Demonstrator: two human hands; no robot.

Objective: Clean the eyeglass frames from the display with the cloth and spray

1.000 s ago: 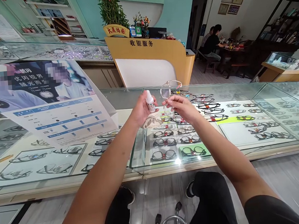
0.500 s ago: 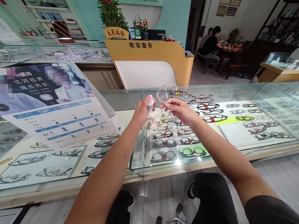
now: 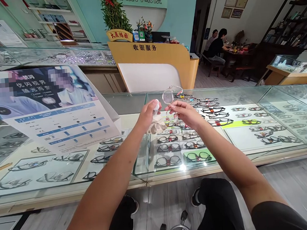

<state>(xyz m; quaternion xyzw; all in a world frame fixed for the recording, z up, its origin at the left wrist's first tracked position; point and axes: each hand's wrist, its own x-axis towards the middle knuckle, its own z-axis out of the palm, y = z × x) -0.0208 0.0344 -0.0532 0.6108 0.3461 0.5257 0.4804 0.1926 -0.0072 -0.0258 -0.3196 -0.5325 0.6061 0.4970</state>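
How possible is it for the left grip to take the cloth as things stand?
Probably not: the cloth looks near, just below the left grip in the picture, but that grip is holding the bottle.

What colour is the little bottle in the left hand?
The bottle looks mostly white, best seen in the head view.

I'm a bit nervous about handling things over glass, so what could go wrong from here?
The clear-framed glasses are held up by the fingertips of the right hand above the glass counter, so they could slip and knock against it. The left hand holds the small white bottle close to them, so it might bump a lens. Any drips from the bottle could land on the beige cloth just below.
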